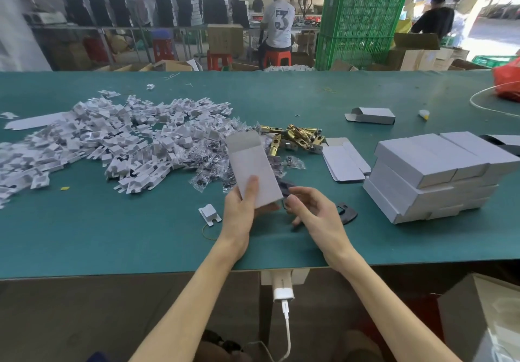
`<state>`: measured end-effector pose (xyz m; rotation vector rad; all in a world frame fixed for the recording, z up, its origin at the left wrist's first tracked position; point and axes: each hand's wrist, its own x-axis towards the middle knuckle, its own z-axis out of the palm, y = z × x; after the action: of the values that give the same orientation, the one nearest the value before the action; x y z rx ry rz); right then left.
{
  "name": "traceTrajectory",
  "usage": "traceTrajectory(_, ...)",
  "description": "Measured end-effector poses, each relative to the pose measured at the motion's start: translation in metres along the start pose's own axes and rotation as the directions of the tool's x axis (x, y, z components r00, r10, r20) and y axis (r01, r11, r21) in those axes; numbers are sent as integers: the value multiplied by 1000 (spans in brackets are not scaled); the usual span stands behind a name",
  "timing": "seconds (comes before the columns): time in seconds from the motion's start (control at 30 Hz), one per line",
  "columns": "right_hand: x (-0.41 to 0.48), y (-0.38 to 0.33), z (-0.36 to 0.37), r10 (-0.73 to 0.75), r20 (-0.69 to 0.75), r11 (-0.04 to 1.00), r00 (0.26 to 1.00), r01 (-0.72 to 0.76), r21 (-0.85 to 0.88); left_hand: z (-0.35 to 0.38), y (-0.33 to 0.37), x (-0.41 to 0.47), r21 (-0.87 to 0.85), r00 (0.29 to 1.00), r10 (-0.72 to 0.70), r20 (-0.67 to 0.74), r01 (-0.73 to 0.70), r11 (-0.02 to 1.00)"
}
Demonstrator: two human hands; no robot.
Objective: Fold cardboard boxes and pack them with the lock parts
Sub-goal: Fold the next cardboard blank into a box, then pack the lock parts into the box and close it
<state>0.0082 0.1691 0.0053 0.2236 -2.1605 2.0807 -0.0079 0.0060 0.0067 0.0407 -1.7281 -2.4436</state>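
Observation:
My left hand (242, 212) grips a white cardboard box (253, 170) by its near end, thumb across the front; the far flap stands open. My right hand (315, 209) sits at the box's near right corner, its fingertips pinching a small dark plastic bag (286, 186) at the box's opening. Behind the box lie brass lock parts (298, 136) and small bags of screws (213, 170). A pile of white folded inserts (112, 142) covers the left of the green table (140, 238).
A stack of closed white boxes (433, 176) stands at the right. Flat box blanks (344, 163) lie beside it, and one folded box (371, 115) farther back. A single insert (209, 213) and a black part (347, 214) lie near my hands. People work beyond the table.

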Motion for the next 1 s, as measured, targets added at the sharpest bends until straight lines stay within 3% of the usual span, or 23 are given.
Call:
traceTrajectory(0.37, -2, -3, -7, -5, -4, 1000, 1000, 5, 3, 0, 0, -7, 200, 987, -4, 160, -29, 979)
traceTrajectory(0.63, -4, -4, -6, -12, 53, 998, 999, 15, -66, 0, 1, -6, 98, 997, 4, 72, -11, 995)
traceTrajectory(0.8, 1, 1, -5, 41, -47, 998, 998, -44, -52, 1, -2, -2, 45, 1000, -4, -5, 4, 999)
traceTrajectory(1.0, 62, -24, 5, 54, -24, 965, 998, -58, -257, 1, -4, 3, -15, 997, -32, -63, 31, 999)
